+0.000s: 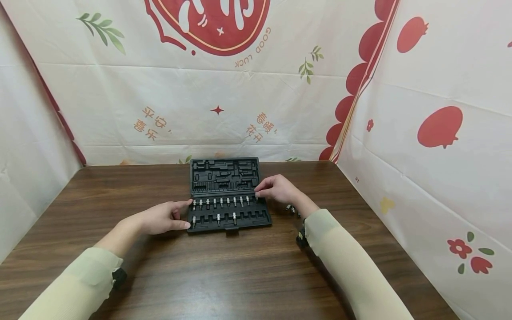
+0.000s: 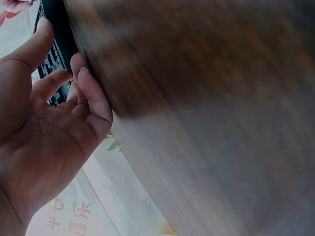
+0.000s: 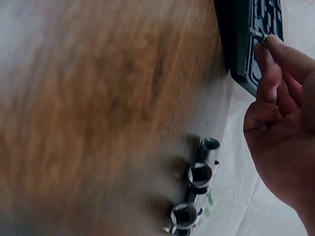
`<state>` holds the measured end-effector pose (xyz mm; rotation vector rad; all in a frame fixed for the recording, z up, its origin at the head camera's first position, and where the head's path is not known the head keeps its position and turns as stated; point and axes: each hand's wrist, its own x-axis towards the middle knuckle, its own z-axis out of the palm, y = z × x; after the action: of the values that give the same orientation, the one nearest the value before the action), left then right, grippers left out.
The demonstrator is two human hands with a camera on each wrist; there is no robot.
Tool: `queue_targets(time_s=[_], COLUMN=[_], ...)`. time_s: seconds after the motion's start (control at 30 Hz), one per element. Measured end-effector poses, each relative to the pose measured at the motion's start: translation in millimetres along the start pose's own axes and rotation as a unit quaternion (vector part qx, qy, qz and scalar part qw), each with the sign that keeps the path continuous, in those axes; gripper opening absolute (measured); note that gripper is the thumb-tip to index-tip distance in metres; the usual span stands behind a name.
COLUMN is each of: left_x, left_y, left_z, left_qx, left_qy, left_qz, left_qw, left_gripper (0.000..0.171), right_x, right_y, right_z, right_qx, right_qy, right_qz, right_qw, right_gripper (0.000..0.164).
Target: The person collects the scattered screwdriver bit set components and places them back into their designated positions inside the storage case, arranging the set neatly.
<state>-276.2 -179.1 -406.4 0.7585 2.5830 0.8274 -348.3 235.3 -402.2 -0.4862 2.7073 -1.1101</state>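
A black socket case (image 1: 230,224) lies opened on the table, with several silver bit sockets standing in its upper row. Three more sit in the lower row, among them a bit socket (image 1: 218,219) near the middle. My left hand (image 1: 163,218) rests at the case's left edge, thumb at the front corner and index finger farther back; its other fingers bend loosely in the left wrist view. Over the right end of the upper row, my right hand (image 1: 278,190) pinches a small bit socket (image 1: 256,195) between thumb and index finger, its fingertips mostly covering it.
Loose bit sockets (image 3: 199,175) lie on the wooden table (image 1: 192,271) right of the case, beneath the right forearm. The moulded lid (image 1: 225,174) leans up at the back. Printed cloth (image 1: 216,89) hangs behind and along both sides.
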Motion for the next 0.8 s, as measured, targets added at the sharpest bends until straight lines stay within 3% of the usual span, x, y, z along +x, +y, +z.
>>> queue_targets(time_s=[0.8], left_x=[-0.2], left_y=[0.7], left_z=[0.1], left_qx=[-0.002], left_qy=[0.002], left_qz=[0.006], left_qw=[1.0000], left_gripper=[0.085], right_x=[8.4], right_y=[-3.0], right_z=[11.1], right_qx=[-0.075], right_qy=[-0.009], right_qz=[0.005], right_qw=[0.997], right_gripper=[0.010])
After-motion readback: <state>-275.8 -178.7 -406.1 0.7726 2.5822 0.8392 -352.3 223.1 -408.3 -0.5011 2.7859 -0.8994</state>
